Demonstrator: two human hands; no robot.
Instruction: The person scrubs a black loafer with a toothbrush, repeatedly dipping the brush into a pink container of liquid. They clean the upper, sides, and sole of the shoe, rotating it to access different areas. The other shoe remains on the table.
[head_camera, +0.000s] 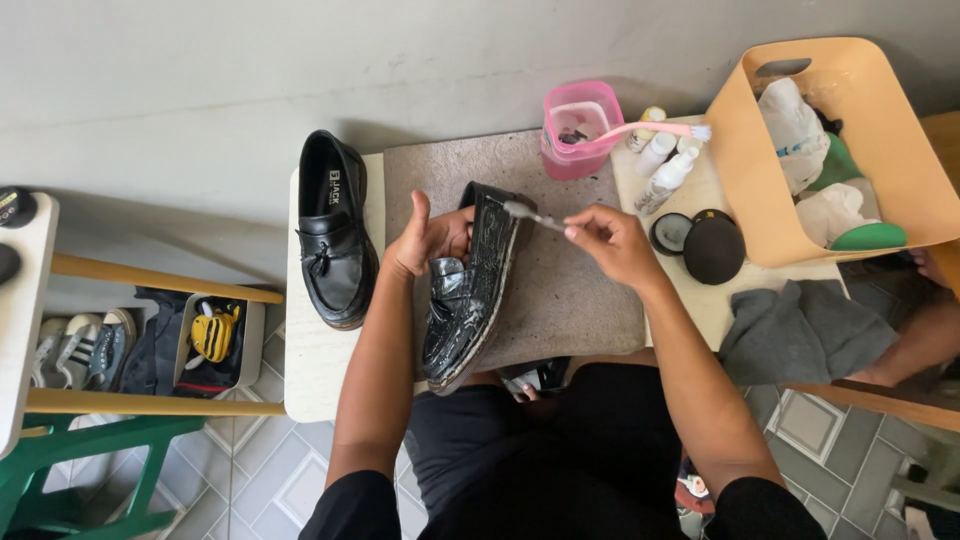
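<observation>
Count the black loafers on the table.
2. One loafer stands on the table's left side; the other is tilted on the mat, held by the left hand. None seem hidden.

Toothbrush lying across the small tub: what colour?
Pink handle with white bristles, resting across the pink tub; the toothbrush shows clearly in the head view.

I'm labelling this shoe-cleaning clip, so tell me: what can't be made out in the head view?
- Head of the small brush in the right hand: blurred, too small.
- Inside of the tilted wet shoe: covered by the left hand.
- Contents of the tan basket: partly hidden by its wall.
- Pink tub contents: too small.
</observation>
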